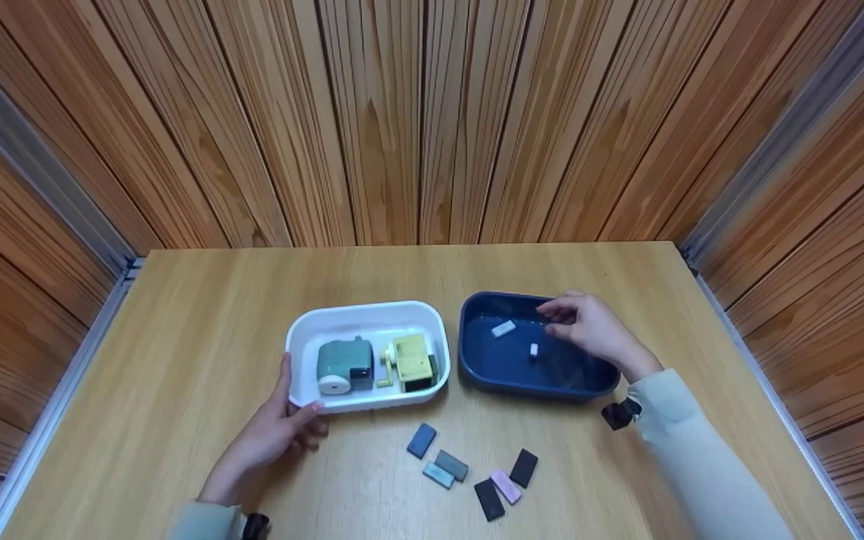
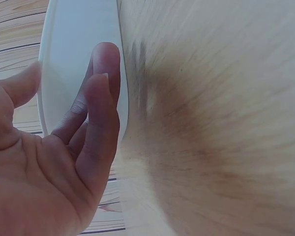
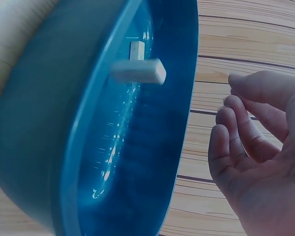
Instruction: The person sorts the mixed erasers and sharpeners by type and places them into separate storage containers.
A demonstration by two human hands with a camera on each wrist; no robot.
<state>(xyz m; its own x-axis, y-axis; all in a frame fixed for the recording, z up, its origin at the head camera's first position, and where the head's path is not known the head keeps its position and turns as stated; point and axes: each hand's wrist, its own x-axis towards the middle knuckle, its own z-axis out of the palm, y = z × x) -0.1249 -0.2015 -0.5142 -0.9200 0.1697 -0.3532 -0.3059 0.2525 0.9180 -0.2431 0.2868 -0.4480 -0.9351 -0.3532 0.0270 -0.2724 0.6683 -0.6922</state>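
My left hand (image 1: 271, 433) grips the near left corner of a white tray (image 1: 368, 306), thumb and fingers around its wall. The left wrist view has the thumb at the rim of the tray (image 2: 83, 29). Inside lie what look like two crank pencil sharpeners, a teal one (image 1: 342, 356) and a yellow one (image 1: 409, 358). Over the right side of a dark blue tray (image 1: 492, 367), my right hand (image 1: 586, 322) has loosely bent fingers with nothing between them. A white block (image 1: 503, 328) and a smaller-looking white block (image 1: 534, 350) show in that tray; one block (image 3: 140, 72) is blurred in the right wrist view.
On the wooden table in front of the trays lie several small flat blocks: a blue one (image 1: 421, 441), a grey-blue one (image 1: 451, 465), a light blue one (image 1: 439, 475), a lilac one (image 1: 505, 487), and two black ones, including this block (image 1: 524, 468). Wood-panelled walls surround the table.
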